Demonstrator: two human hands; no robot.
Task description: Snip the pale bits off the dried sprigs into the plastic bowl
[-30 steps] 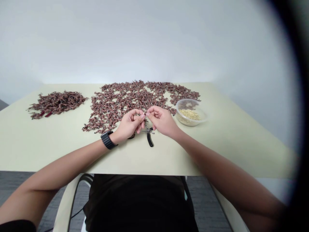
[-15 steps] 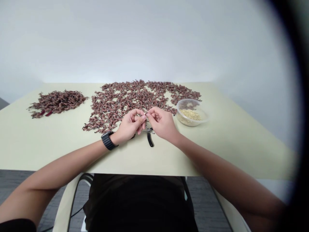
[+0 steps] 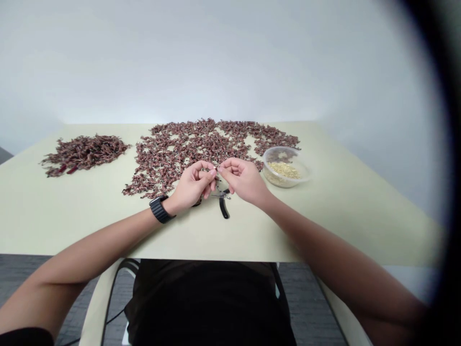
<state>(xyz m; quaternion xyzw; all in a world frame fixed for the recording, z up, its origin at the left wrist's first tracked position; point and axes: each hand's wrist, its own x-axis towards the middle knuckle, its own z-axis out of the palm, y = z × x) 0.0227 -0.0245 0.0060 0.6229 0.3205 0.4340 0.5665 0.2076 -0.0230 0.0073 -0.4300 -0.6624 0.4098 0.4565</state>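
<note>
My left hand (image 3: 194, 186) and my right hand (image 3: 243, 180) meet fingertip to fingertip over the table's middle. Each pinches thumb against forefinger, and a tiny bright bit shows at the left fingertips; it is too small to name. Under the hands lies a pair of pliers, its black handle (image 3: 224, 208) pointing toward me and its jaws partly hidden. Just beyond spreads a layer of small reddish-brown knotted pieces (image 3: 201, 144). A clear round plastic tub (image 3: 306, 177) holding small golden bits (image 3: 285, 170) stands right of my right hand.
A heap of longer brown strands (image 3: 88, 151), with two dark red bits at its front, lies at the table's left. The pale yellow table (image 3: 230, 240) ends at a white wall (image 3: 216, 57) behind. Its front edge runs before my lap.
Both hands stay pinched together, with only a slight shift of the fingers. The right fingers have lifted a little, so more of the pliers' pivot shows.
</note>
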